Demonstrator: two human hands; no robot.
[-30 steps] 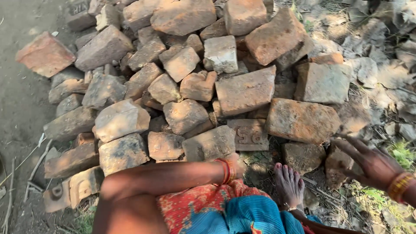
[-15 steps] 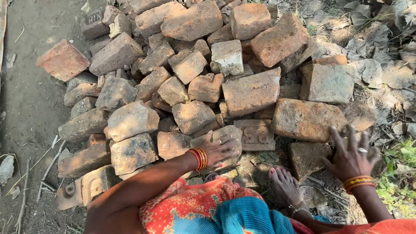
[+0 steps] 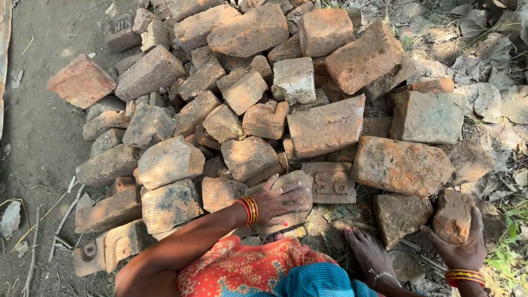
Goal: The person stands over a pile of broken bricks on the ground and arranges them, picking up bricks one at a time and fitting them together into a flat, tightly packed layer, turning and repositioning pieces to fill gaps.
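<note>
Left hand [image 3: 280, 201] spread flat over a pale brick chunk [image 3: 289, 204] at the pile's [image 3: 258, 104] near edge, right hand [image 3: 459, 247] cupping a reddish brick piece [image 3: 452, 215] off to its side, better gripped firmly underneath before lifting.

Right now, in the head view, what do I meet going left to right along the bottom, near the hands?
Metal hammer head on the ground → blackened brick → left hand flat on a pale brick → bare foot with an anklet → right hand with fingers around a reddish brick chunk.
</note>
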